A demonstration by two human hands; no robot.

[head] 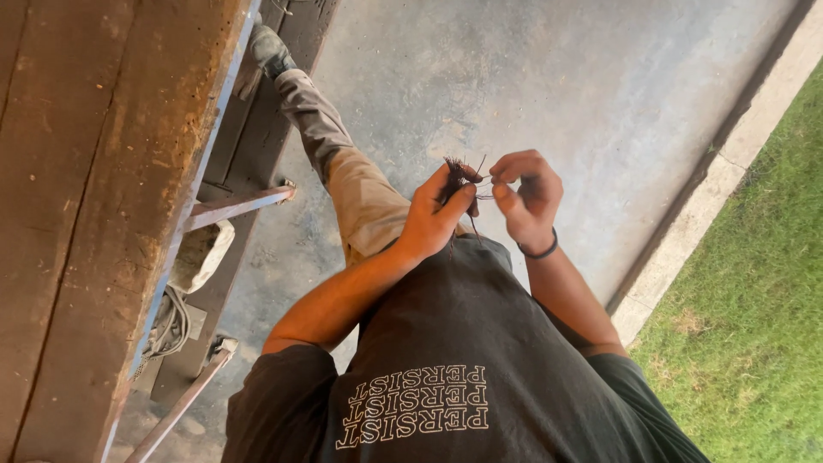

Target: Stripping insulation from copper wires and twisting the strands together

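My left hand (433, 219) grips a small dark bundle of thin fibres (457, 176), its frayed end sticking up above my thumb. My right hand (530, 197) is close beside it, fingers curled, pinching a few thin strands that run from the bundle. A dark band sits on my right wrist. Both hands are held in front of my chest, above my dark shirt (463, 343) and my tan trouser leg (360, 193).
A worn wooden workbench (94, 197) with a metal frame fills the left side. A cloth and a coiled cord (176, 321) lie on its lower shelf. Grey concrete floor (549, 77) lies ahead, edged by a kerb (729, 171) and grass (754, 300) at right.
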